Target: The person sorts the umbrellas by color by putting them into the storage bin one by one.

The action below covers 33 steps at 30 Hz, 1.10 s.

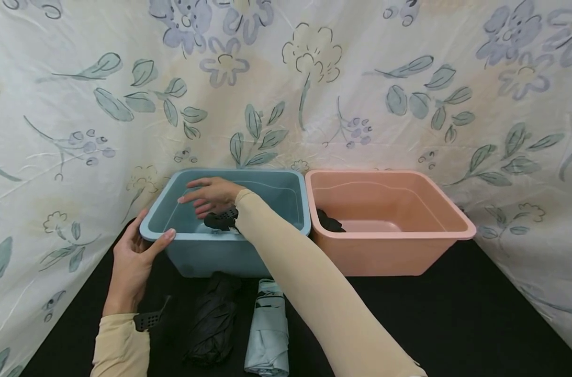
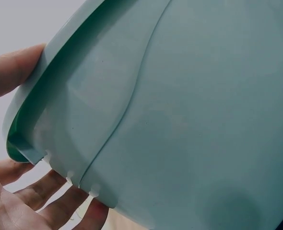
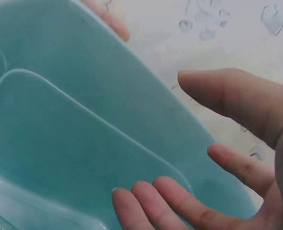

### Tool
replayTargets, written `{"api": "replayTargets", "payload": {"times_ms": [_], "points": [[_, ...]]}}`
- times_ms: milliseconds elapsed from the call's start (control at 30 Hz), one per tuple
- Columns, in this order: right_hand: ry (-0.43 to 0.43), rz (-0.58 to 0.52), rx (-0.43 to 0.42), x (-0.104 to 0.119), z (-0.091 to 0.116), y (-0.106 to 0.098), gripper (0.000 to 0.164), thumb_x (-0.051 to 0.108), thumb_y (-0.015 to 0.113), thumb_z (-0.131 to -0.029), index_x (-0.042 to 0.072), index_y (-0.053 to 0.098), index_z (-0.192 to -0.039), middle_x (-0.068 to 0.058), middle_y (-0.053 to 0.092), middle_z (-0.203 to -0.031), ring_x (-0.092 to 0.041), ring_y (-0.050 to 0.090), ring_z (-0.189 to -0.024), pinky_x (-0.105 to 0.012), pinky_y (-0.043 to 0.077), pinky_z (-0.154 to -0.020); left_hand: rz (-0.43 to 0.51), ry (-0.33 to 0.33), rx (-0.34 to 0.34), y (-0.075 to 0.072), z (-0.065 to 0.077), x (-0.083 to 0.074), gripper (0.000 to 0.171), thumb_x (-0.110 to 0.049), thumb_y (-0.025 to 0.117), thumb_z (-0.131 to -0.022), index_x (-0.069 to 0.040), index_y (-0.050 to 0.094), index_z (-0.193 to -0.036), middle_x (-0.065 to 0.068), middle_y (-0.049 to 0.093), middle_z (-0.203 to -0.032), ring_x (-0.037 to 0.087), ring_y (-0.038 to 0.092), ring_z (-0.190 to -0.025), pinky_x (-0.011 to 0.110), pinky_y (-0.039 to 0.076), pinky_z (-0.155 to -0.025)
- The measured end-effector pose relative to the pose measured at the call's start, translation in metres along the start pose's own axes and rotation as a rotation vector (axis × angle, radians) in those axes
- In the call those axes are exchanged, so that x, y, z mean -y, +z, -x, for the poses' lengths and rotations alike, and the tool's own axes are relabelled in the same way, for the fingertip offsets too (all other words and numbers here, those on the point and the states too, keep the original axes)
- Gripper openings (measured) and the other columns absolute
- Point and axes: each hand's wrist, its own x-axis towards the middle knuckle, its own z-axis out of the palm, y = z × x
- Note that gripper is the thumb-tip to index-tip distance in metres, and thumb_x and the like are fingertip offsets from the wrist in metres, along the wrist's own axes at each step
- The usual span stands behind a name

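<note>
My left hand (image 1: 132, 262) grips the near left corner of a blue plastic bin (image 1: 210, 257). Its thumb lies on the rim, and in the left wrist view the fingers (image 2: 60, 206) curl against the outer wall. Over the bin's left part, my right hand (image 1: 217, 195) is spread with nothing between its fingers. The right wrist view has its thumb (image 3: 228, 93) apart from the other fingers, in front of the bin's inner wall (image 3: 98, 91). A paler, glossy shape (image 3: 41, 211) shows low inside the bin, partly cut off by the frame.
A pink plastic bin (image 1: 384, 256) stands right beside the blue one, with a black item (image 1: 329, 221) at its inner left. On the black tabletop (image 1: 436, 314) in front lie a crumpled black bundle (image 1: 215, 319) and a rolled pale grey-blue bundle (image 1: 268, 335). A floral cloth (image 1: 314, 104) hangs behind.
</note>
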Motion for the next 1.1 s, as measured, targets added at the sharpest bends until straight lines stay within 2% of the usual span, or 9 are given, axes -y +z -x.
{"api": "replayTargets", "payload": {"times_ms": [133, 233, 333, 467, 600, 733, 900, 1100], "points": [[-0.019, 0.013, 0.017, 0.003, 0.013, -0.003, 0.065, 0.012, 0.064, -0.101, 0.012, 0.035, -0.158, -0.025, 0.046, -0.149, -0.044, 0.046, -0.136, -0.053, 0.044, -0.107, -0.016, -0.003, -0.002, -0.001, 0.000, 0.000, 0.085, -0.014, 0.074, -0.094, -0.016, 0.024, -0.162, 0.013, 0.027, -0.164, 0.031, 0.028, -0.149, 0.018, 0.036, -0.109], [-0.035, 0.017, 0.029, 0.006, 0.024, -0.005, 0.065, 0.011, 0.064, -0.101, 0.012, 0.035, -0.158, -0.023, 0.051, -0.145, -0.043, 0.048, -0.134, -0.053, 0.044, -0.107, -0.026, -0.005, -0.007, -0.002, 0.000, 0.000, 0.085, -0.014, 0.074, -0.095, -0.016, 0.023, -0.163, 0.013, 0.026, -0.164, 0.030, 0.028, -0.149, 0.017, 0.036, -0.109], [-0.052, 0.017, 0.035, 0.008, 0.036, -0.006, 0.063, 0.010, 0.065, -0.100, 0.013, 0.039, -0.157, -0.018, 0.059, -0.136, -0.040, 0.055, -0.127, -0.052, 0.046, -0.105, -0.037, -0.011, -0.012, -0.003, -0.001, 0.000, 0.085, -0.015, 0.074, -0.095, -0.016, 0.023, -0.163, 0.013, 0.026, -0.164, 0.030, 0.028, -0.149, 0.017, 0.036, -0.109], [-0.100, 0.036, 0.044, 0.011, 0.053, -0.007, 0.059, 0.009, 0.066, -0.099, 0.015, 0.043, -0.154, -0.010, 0.064, -0.128, -0.030, 0.064, -0.112, -0.047, 0.052, -0.100, -0.045, -0.007, -0.014, -0.004, -0.002, 0.000, 0.085, -0.015, 0.074, -0.094, -0.015, 0.024, -0.162, 0.013, 0.028, -0.164, 0.032, 0.029, -0.148, 0.016, 0.037, -0.107], [-0.167, 0.040, 0.072, 0.011, 0.072, -0.009, 0.058, 0.008, 0.063, -0.101, 0.017, 0.043, -0.155, -0.009, 0.064, -0.132, -0.026, 0.065, -0.111, -0.041, 0.053, -0.097, -0.049, -0.006, -0.016, -0.004, -0.002, 0.000, 0.085, -0.015, 0.074, -0.094, -0.014, 0.024, -0.162, 0.013, 0.028, -0.164, 0.032, 0.030, -0.148, 0.015, 0.037, -0.106], [-0.247, 0.035, 0.083, 0.007, 0.093, -0.011, 0.057, 0.007, 0.063, -0.101, 0.017, 0.044, -0.153, -0.012, 0.063, -0.131, -0.028, 0.065, -0.114, -0.042, 0.053, -0.098, -0.058, -0.018, -0.019, -0.002, -0.002, 0.000, 0.085, -0.016, 0.075, -0.094, -0.017, 0.024, -0.163, 0.013, 0.028, -0.164, 0.032, 0.030, -0.148, 0.016, 0.037, -0.107], [-0.325, 0.037, 0.080, -0.003, 0.125, -0.010, 0.057, 0.003, 0.064, -0.099, 0.013, 0.046, -0.151, -0.017, 0.062, -0.128, -0.027, 0.065, -0.114, -0.047, 0.052, -0.100, -0.063, -0.019, -0.020, 0.000, -0.002, 0.000, 0.086, -0.017, 0.075, -0.094, -0.017, 0.024, -0.163, 0.012, 0.027, -0.164, 0.032, 0.029, -0.149, 0.026, 0.033, -0.114], [-0.392, 0.072, 0.062, -0.021, 0.162, -0.008, 0.058, 0.003, 0.067, -0.096, 0.015, 0.049, -0.150, -0.016, 0.061, -0.129, -0.031, 0.064, -0.116, -0.044, 0.053, -0.097, -0.058, -0.006, -0.019, 0.000, -0.001, 0.000, 0.086, -0.015, 0.075, -0.094, -0.016, 0.023, -0.163, 0.013, 0.026, -0.165, 0.029, 0.027, -0.150, 0.015, 0.034, -0.109]]}}
